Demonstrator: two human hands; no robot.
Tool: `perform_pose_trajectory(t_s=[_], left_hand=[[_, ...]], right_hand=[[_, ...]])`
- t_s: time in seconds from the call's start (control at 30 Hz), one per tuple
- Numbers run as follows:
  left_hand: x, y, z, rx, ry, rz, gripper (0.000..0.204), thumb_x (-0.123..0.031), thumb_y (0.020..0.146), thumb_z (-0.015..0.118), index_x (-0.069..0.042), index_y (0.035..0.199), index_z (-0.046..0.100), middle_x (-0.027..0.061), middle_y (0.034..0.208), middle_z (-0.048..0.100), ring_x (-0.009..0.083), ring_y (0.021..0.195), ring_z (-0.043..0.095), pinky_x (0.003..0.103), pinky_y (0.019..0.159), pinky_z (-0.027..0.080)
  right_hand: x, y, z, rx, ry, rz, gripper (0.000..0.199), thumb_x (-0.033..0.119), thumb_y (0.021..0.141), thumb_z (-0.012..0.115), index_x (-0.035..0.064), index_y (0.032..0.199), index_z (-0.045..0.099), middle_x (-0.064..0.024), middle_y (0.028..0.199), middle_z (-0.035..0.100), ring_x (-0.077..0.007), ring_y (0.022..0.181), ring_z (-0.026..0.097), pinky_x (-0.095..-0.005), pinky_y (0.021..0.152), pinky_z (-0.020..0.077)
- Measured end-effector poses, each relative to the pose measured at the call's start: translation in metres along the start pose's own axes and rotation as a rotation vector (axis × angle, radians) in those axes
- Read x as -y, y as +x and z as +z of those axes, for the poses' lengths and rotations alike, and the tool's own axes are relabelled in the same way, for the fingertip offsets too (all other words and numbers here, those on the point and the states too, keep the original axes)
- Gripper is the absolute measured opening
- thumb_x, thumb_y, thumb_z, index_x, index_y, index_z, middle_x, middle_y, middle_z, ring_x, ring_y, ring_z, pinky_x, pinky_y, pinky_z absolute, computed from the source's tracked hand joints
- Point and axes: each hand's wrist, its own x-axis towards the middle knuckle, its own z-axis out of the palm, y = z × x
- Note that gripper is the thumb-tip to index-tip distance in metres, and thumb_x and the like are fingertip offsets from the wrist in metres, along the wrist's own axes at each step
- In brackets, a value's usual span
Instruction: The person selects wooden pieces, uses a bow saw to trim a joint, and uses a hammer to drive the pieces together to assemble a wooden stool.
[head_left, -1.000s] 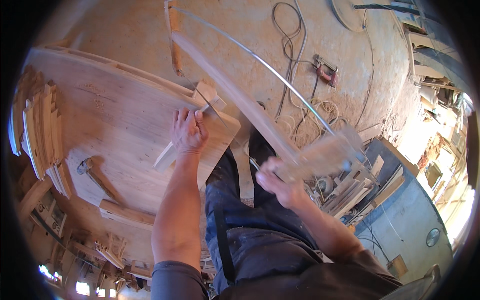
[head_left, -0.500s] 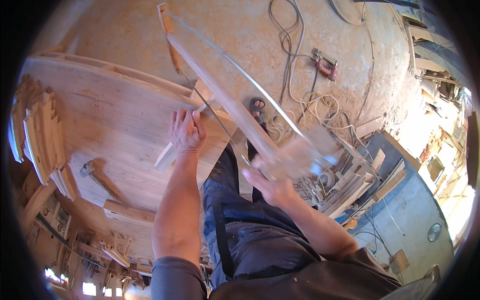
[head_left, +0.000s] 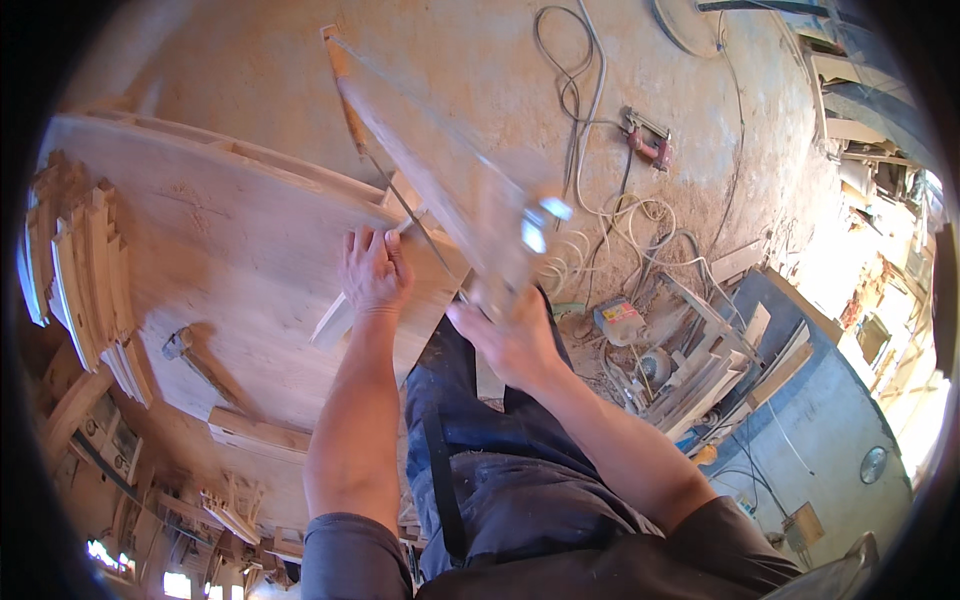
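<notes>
My right hand (head_left: pixel 512 335) is closed round the near end of a wooden frame saw (head_left: pixel 412 160), blurred by motion. Its narrow dark blade (head_left: pixel 408 208) runs along the left side of the frame. A pale wooden strip (head_left: pixel 330 318) lies across the bench board, its far end meeting the blade. Over that strip, my left hand (head_left: pixel 376 272) is pressed down and gripping it, fingers pointing away from me. The exact point where the blade touches the wood is hard to make out.
A hammer (head_left: pixel 205 368) lies on the wide wooden bench (head_left: pixel 230 230), with stacked slats (head_left: pixel 95 265) at its left end. On the floor are a red clamp-like power tool (head_left: pixel 648 140), looped cables (head_left: pixel 640 225), a plastic jug (head_left: pixel 620 322) and wood offcuts (head_left: pixel 710 385).
My right hand has moved left with the near end of the saw, and the frame has swung closer to the bench. My left hand stays in place on the strip.
</notes>
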Motion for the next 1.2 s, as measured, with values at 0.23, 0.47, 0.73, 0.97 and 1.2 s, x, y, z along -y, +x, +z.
perform_pose_trajectory(t_s=[0.23,0.47,0.73,0.97,1.2], left_hand=[[0.001,0.003,-0.005,0.033,0.029,-0.003,0.032,-0.025,0.100,0.047,-0.006,0.079,0.062,0.0120,0.091,0.058,0.0352,0.087,0.054,0.047,0.078,0.046],[0.001,-0.003,-0.003,0.018,0.025,0.010,0.029,-0.023,0.099,0.048,-0.006,0.082,0.065,0.0129,0.088,0.059,0.0354,0.086,0.054,0.046,0.077,0.047],[0.000,-0.006,-0.006,0.054,0.119,-0.029,0.031,-0.025,0.100,0.048,-0.006,0.082,0.066,0.0117,0.088,0.059,0.0344,0.085,0.055,0.046,0.074,0.047],[-0.005,-0.003,-0.002,0.006,0.108,0.001,0.029,-0.027,0.100,0.046,-0.007,0.087,0.065,0.0118,0.090,0.060,0.0342,0.087,0.055,0.046,0.076,0.047],[-0.024,-0.022,-0.002,0.025,0.190,-0.043,0.032,-0.031,0.100,0.044,-0.010,0.106,0.067,0.0101,0.098,0.060,0.0323,0.093,0.057,0.045,0.080,0.046]], right_hand=[[0.017,-0.002,0.014,-0.029,0.031,0.043,0.030,0.007,0.087,0.073,0.0049,0.067,0.051,0.0044,0.062,0.048,-0.0043,0.059,0.044,-0.0277,0.053,0.0374],[0.040,-0.007,0.021,-0.026,0.072,0.169,0.024,0.014,0.086,0.070,-0.0041,0.073,0.059,-0.0085,0.057,0.053,-0.0106,0.056,0.051,-0.0334,0.054,0.0443],[0.062,0.020,0.015,0.006,0.144,0.301,0.029,0.013,0.086,0.072,0.0067,0.065,0.053,-0.0006,0.057,0.051,-0.0092,0.056,0.050,-0.0294,0.051,0.0402],[0.047,0.101,-0.018,-0.076,0.575,0.426,0.032,0.017,0.086,0.070,0.0095,0.061,0.051,-0.0047,0.051,0.048,-0.0181,0.045,0.049,-0.0351,0.047,0.0407],[0.014,0.031,-0.016,-0.110,0.571,0.133,0.028,0.010,0.087,0.069,0.0038,0.063,0.056,-0.0029,0.052,0.049,-0.0133,0.046,0.048,-0.0305,0.046,0.0392]])
